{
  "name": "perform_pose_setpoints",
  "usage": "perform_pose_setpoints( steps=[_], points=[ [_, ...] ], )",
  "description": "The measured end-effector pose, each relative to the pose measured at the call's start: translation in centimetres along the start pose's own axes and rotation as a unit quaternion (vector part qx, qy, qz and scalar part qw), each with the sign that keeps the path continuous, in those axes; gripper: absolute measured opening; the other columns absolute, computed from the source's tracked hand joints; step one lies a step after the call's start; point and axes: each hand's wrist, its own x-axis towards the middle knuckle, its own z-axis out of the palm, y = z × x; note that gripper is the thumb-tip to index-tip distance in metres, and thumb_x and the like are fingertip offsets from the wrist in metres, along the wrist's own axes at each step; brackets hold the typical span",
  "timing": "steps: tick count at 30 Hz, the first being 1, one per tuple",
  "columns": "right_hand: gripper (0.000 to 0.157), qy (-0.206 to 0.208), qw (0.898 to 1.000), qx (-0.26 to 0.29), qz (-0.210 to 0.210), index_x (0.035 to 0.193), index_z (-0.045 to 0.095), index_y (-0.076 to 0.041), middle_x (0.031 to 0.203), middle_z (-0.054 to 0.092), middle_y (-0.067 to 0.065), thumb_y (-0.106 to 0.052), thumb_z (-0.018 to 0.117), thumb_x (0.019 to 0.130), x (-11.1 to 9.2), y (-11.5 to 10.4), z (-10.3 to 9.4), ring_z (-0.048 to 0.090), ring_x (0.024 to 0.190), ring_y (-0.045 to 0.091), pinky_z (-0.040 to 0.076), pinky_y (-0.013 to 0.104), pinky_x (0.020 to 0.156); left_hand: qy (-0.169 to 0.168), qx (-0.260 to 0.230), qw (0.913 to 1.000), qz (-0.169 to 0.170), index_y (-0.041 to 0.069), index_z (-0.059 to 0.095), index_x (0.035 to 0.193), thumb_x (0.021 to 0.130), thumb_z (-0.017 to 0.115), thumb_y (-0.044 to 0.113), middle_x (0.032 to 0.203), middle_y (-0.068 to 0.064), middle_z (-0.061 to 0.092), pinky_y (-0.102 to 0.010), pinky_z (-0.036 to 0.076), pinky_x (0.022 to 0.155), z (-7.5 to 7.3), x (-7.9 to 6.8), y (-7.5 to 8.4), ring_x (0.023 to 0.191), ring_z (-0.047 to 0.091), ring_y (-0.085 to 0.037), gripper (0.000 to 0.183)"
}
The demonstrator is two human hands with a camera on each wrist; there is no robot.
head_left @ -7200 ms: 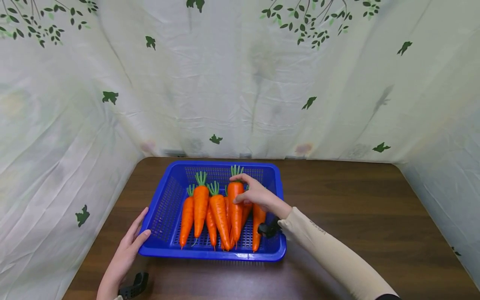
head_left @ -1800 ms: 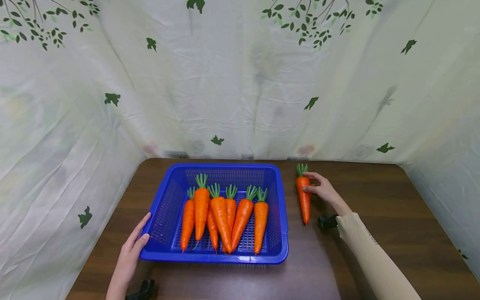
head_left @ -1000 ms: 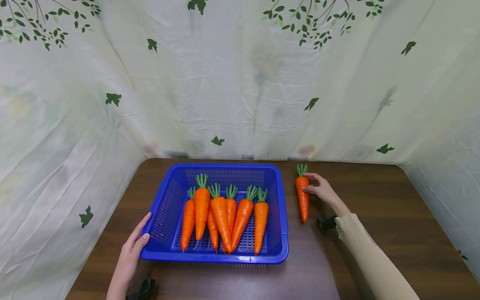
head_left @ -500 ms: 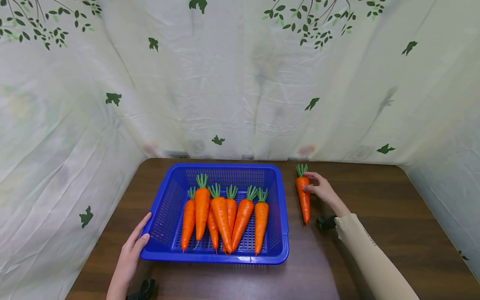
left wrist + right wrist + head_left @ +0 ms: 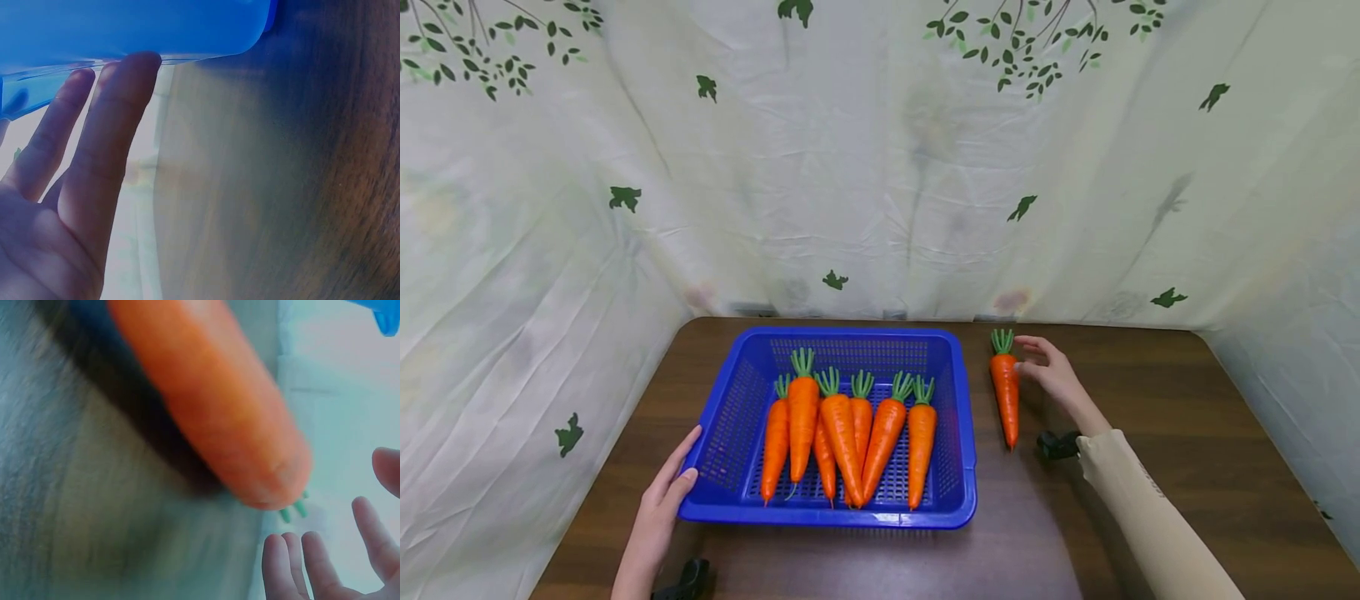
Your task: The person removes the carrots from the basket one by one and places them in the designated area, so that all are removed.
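A single orange carrot (image 5: 1005, 396) with a green top lies on the table to the right of the blue basket. My right hand (image 5: 1052, 371) is beside the carrot's upper end; in the right wrist view its fingers (image 5: 322, 562) are spread and apart from the carrot (image 5: 212, 406). Several carrots (image 5: 841, 437) lie side by side inside the blue perforated basket (image 5: 827, 517), tops pointing away. At the basket's left edge rests my left hand (image 5: 655, 508), and the left wrist view shows its straight fingers (image 5: 103, 131) with tips against the basket wall (image 5: 137, 28).
The brown wooden table (image 5: 1135, 458) carries the basket and the loose carrot. A pale curtain (image 5: 880, 167) with leaf prints hangs behind the table and at both sides.
Earlier my right hand took a carrot from the basket and set it on the table at the right. Its fingers have now come off that carrot. My left hand stays at the basket.
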Motion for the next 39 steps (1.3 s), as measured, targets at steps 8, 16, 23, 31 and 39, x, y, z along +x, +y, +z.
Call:
perform_pose_setpoints(
  steps=[8, 16, 23, 31, 39],
  points=[
    [0.051, 0.000, 1.000, 0.015, -0.009, 0.140, 0.037, 0.007, 0.141, 0.033, 0.032, 0.000, 0.055, 0.093, -0.2, -1.3, -0.1, 0.034, 0.127, 0.048, 0.029, 0.056, 0.102, 0.006, 0.014, 0.9998, 0.010, 0.026, 0.024, 0.153, 0.105, 0.035, 0.030, 0.155, -0.016, 0.022, -0.012, 0.036, 0.081, -0.1, -0.1, -0.2, 0.129, 0.034, -0.029, 0.050],
    [0.050, -0.007, 0.999, 0.026, -0.019, 0.141, 0.035, 0.009, 0.141, 0.034, 0.032, -0.001, 0.052, 0.095, -0.5, -2.0, -0.2, 0.036, 0.126, 0.046, 0.030, 0.054, 0.101, 0.003, 0.015, 0.9999, 0.006, 0.027, 0.024, 0.153, 0.105, 0.035, 0.031, 0.155, -0.015, 0.021, -0.011, 0.035, 0.082, -0.1, -0.1, -0.1, 0.131, 0.032, -0.030, 0.050],
    [0.048, -0.021, 0.998, 0.051, -0.031, 0.140, 0.036, 0.008, 0.139, 0.038, 0.031, -0.004, 0.053, 0.096, -0.9, -3.2, 0.0, 0.040, 0.124, 0.041, 0.041, 0.033, 0.095, 0.002, 0.010, 0.9999, 0.006, 0.026, 0.025, 0.153, 0.105, 0.035, 0.030, 0.155, -0.015, 0.021, -0.011, 0.035, 0.082, -0.1, 0.0, -0.1, 0.131, 0.032, -0.028, 0.050],
    [0.047, -0.043, 0.996, 0.062, -0.038, 0.141, 0.038, 0.004, 0.141, 0.037, 0.030, -0.006, 0.052, 0.097, -1.3, -4.8, 0.6, 0.037, 0.126, 0.044, 0.038, 0.041, 0.099, 0.004, 0.008, 1.0000, 0.005, 0.026, 0.025, 0.153, 0.105, 0.035, 0.031, 0.155, -0.015, 0.021, -0.010, 0.035, 0.081, -0.1, -0.1, -0.1, 0.129, 0.034, -0.021, 0.050],
    [0.048, -0.056, 0.995, 0.070, -0.053, 0.141, 0.040, 0.000, 0.139, 0.042, 0.022, -0.012, 0.055, 0.097, -1.8, -6.3, 1.3, 0.042, 0.124, 0.037, 0.042, 0.028, 0.092, 0.007, -0.010, 0.9997, 0.020, 0.025, 0.026, 0.153, 0.104, 0.037, 0.027, 0.154, -0.017, 0.021, -0.010, 0.035, 0.082, 0.1, -0.4, -0.1, 0.122, 0.034, -0.003, 0.050]
  ],
)
